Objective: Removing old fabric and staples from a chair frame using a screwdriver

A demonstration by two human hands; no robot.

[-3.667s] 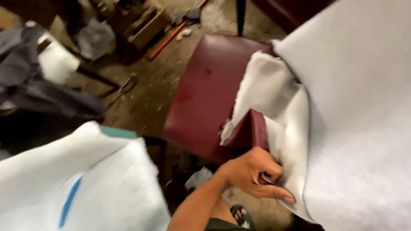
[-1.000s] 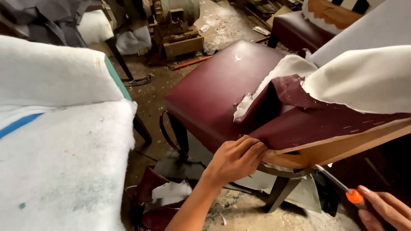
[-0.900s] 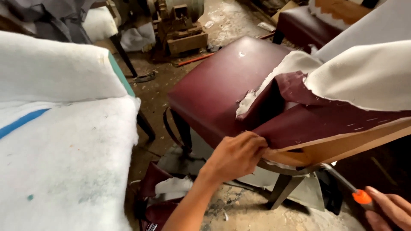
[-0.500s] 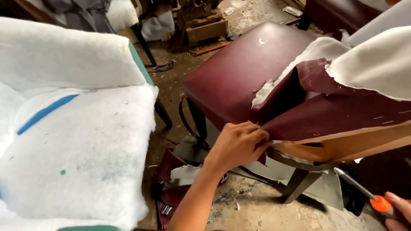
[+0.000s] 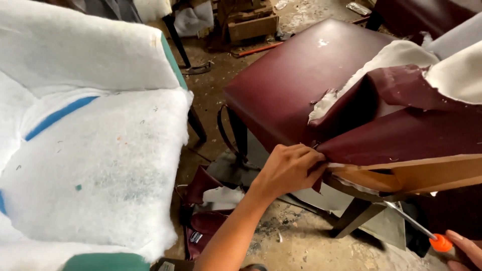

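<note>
Head camera, looking down: my left hand (image 5: pixel 291 168) sat just below the middle of the frame, fingers drawn together and pinched on the loose corner of the maroon vinyl cover (image 5: pixel 401 135). That cover lay at the right of the frame, over the edge of a wooden seat board (image 5: pixel 427 173), and it was already torn open higher up, where white padding (image 5: pixel 386 60) showed through at the upper right.

Only the fingertips of my right hand (image 5: pixel 464 248) showed, in the lower right corner, against the orange handle of a thin-shafted tool (image 5: pixel 441 243) whose metal tip pointed up toward the underside of the board. I could not tell whether that hand was closed around the handle.

By my reckoning I was at the stage of stripping the cover off the board, with the corner lifted and the long edge not yet freed. The next move called for a firm pinch and a steady pull along the board's edge. It also called for the tool tip worked in under whatever fastened the vinyl underneath, which I could not see.

A second maroon seat cushion (image 5: pixel 301 75) stood at the upper middle. A chair wrapped in white batting (image 5: pixel 100 150) filled the left, and maroon scraps (image 5: pixel 206 221) littered the floor at the bottom.
</note>
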